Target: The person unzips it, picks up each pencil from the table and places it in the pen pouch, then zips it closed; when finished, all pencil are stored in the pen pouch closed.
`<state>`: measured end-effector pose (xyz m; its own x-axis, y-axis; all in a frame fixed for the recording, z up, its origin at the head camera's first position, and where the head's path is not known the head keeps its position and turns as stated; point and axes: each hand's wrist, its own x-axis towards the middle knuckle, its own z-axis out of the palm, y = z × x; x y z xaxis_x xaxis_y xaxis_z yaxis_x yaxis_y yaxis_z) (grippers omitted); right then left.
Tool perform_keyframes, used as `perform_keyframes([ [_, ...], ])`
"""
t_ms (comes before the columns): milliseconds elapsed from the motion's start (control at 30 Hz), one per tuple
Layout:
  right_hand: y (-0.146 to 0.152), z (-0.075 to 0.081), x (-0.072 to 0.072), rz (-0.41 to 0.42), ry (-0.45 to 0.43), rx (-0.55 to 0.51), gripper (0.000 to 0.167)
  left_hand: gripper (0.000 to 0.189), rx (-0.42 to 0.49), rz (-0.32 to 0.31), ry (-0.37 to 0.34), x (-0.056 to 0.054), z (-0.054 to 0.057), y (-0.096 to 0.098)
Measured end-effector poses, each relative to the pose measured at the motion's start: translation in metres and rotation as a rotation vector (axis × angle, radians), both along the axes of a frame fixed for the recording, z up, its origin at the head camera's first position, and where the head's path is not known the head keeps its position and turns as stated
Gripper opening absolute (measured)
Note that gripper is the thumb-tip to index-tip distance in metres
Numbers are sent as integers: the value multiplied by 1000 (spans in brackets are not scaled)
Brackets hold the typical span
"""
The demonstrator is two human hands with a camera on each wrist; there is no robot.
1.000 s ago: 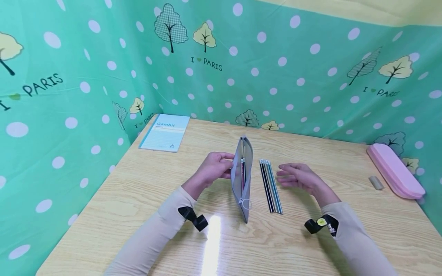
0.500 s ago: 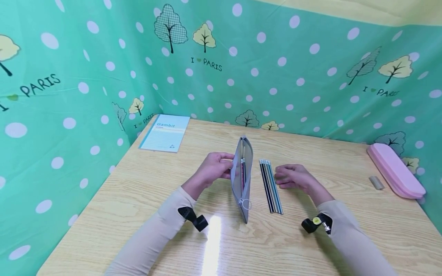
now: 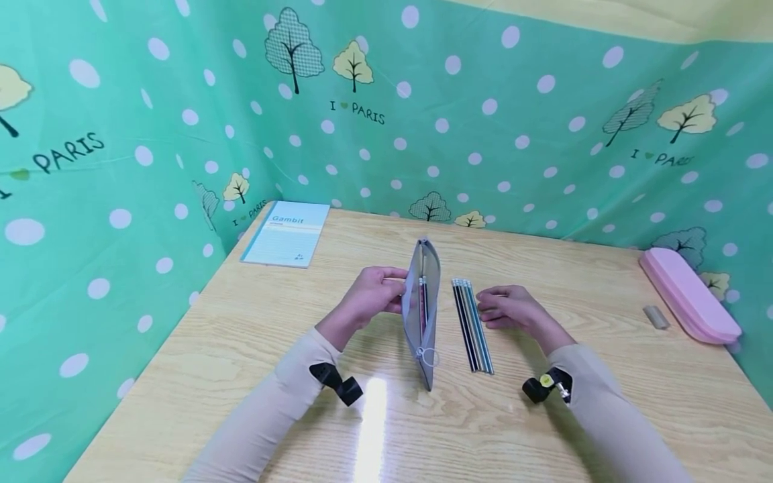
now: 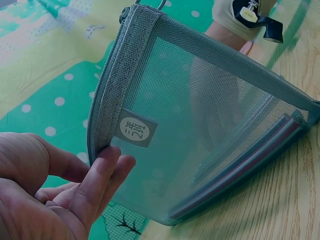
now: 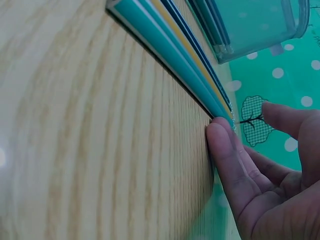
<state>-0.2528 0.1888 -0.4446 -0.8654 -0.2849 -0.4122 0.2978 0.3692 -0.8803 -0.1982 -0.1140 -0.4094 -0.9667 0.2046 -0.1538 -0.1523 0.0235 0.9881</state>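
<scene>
My left hand (image 3: pixel 377 290) pinches the side of a grey mesh zip pencil pouch (image 3: pixel 408 315), which stands on edge with its mouth open upward. Through the mesh in the left wrist view, pencils (image 4: pixel 240 165) lie along the bottom of the pouch (image 4: pixel 165 150). To the right of it, a row of several pencils (image 3: pixel 473 325), dark, gold and teal, lies side by side on the table. My right hand (image 3: pixel 513 308) is at their right side near the far ends. In the right wrist view its fingertips (image 5: pixel 220 132) meet the outermost teal pencil (image 5: pixel 162 55), other fingers held apart.
A pink pencil case (image 3: pixel 691 295) lies at the table's right edge, with a small grey eraser (image 3: pixel 655 317) beside it. At the back left is a light blue notebook (image 3: pixel 286 235). A green dotted curtain (image 3: pixel 362 154) borders the wooden table (image 3: pixel 241 349).
My right hand has moved left and down until its fingertips reach the pencil row. The left hand still holds the pouch in place.
</scene>
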Motion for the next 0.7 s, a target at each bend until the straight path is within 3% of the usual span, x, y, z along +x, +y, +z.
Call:
perform_keyframes([
  [700, -8, -5, 5, -21, 124, 144, 56, 38, -14, -10, 8, 2, 1, 2],
])
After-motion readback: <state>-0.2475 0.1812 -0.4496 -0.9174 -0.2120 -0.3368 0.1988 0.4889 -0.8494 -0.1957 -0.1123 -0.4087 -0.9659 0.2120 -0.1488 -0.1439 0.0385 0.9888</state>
